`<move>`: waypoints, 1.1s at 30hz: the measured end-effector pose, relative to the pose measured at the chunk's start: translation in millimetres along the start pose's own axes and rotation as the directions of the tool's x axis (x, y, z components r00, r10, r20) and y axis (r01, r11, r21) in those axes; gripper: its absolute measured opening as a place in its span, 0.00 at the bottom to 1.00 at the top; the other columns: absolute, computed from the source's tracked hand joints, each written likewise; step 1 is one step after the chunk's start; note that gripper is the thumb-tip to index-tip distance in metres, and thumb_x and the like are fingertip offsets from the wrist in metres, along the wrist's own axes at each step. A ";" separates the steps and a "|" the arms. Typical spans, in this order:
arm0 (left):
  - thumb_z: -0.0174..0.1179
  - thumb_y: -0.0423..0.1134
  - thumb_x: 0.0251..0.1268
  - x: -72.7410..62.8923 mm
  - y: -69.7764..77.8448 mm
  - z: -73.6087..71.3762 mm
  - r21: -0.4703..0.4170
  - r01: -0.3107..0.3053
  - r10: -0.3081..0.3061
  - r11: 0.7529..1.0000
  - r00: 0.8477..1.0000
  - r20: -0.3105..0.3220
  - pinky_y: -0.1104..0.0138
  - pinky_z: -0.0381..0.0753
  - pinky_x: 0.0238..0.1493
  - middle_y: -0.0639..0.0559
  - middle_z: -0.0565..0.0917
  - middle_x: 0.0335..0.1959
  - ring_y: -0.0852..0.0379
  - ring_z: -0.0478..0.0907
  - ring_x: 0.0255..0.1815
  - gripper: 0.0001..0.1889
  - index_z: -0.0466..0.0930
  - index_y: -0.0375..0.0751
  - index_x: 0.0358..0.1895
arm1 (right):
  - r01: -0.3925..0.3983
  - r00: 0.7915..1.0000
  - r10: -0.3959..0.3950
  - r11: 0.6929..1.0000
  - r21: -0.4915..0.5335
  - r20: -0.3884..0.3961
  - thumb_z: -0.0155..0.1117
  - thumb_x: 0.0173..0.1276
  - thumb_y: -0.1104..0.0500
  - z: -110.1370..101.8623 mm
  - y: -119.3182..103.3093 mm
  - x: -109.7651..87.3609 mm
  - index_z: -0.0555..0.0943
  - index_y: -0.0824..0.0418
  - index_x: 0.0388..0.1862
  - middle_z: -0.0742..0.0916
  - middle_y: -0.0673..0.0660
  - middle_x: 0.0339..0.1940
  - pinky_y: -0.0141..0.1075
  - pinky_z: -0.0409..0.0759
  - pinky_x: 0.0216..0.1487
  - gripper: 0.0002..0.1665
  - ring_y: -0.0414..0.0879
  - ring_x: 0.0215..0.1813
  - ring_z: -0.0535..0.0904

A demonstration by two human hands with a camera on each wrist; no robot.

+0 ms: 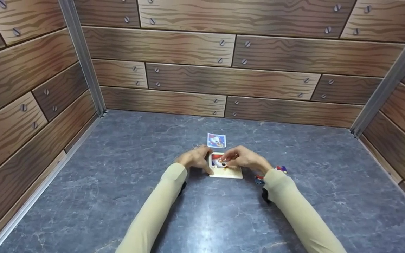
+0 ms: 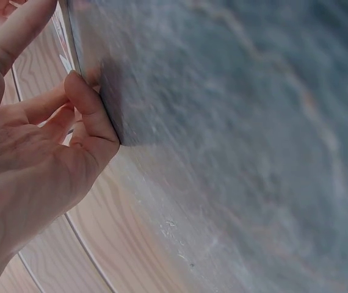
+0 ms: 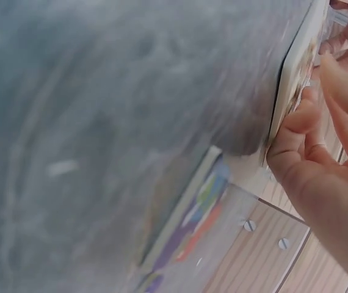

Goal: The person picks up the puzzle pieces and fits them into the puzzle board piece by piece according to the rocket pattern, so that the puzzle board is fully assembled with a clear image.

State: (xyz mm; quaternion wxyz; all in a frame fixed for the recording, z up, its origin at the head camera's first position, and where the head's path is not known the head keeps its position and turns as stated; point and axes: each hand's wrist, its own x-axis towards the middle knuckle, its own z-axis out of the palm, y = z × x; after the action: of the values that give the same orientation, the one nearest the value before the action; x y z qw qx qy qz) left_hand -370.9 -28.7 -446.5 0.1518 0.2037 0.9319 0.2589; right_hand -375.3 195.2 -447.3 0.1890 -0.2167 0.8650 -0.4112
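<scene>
A cream-bordered puzzle board (image 1: 225,173) lies flat between my two hands, its upper left filled with red, blue and white picture. My left hand (image 1: 196,157) holds the board's left edge, the thumb near the front corner and a finger near the back one. Over the board's upper right, my right hand (image 1: 243,157) has its bent thumb and forefinger at a white puzzle piece (image 1: 218,162) with a dark spot. The right wrist view shows the other fingers of that hand resting against the board edge (image 3: 291,67).
Behind the board lies a small square picture card (image 1: 216,140) with a white figure on blue. To the right, partly under my right forearm, are loose colourful pieces (image 1: 259,180), seen close up as a thick piece (image 3: 183,223). Wood-print walls (image 1: 188,102) enclose the grey marbled table (image 1: 135,140).
</scene>
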 end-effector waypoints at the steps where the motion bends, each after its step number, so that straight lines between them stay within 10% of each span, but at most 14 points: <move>1: 0.78 0.43 0.45 0.1 -0.1 0.3 0.002 -0.003 0.003 1.000 1.000 -0.002 0.58 0.64 0.72 0.43 0.71 0.65 0.47 0.67 0.67 0.42 0.68 0.38 0.67 | -0.001 1.000 0.002 1.000 0.027 -0.011 0.62 0.61 0.72 -0.4 0.7 -0.8 0.83 0.70 0.52 0.85 0.62 0.44 0.30 0.76 0.36 0.18 0.42 0.39 0.76; 7: 0.78 0.43 0.45 0.3 -0.7 1.5 0.005 -0.005 0.005 1.000 1.000 -0.004 0.58 0.66 0.71 0.42 0.72 0.64 0.47 0.68 0.65 0.41 0.70 0.37 0.65 | 0.012 0.998 -0.003 0.991 0.136 -0.067 0.58 0.67 0.70 -3.6 2.1 -3.9 0.81 0.70 0.53 0.84 0.66 0.45 0.32 0.77 0.32 0.16 0.45 0.36 0.77; 33: 0.78 0.43 0.45 -0.1 2.0 3.2 -0.030 0.049 -0.050 0.998 0.999 -0.005 0.56 0.61 0.75 0.45 0.67 0.71 0.48 0.63 0.71 0.45 0.67 0.42 0.70 | -0.058 0.998 0.058 0.998 0.030 0.008 0.65 0.68 0.57 -54.8 28.0 -48.8 0.82 0.69 0.54 0.88 0.58 0.45 0.31 0.77 0.32 0.20 0.42 0.35 0.79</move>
State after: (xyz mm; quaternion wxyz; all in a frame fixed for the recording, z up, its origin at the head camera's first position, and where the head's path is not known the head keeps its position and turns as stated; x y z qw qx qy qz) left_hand -369.0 -25.9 -448.0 0.1587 0.1775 0.9331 0.2694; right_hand -368.4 271.4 -429.9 0.2072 -0.1902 0.8639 -0.4178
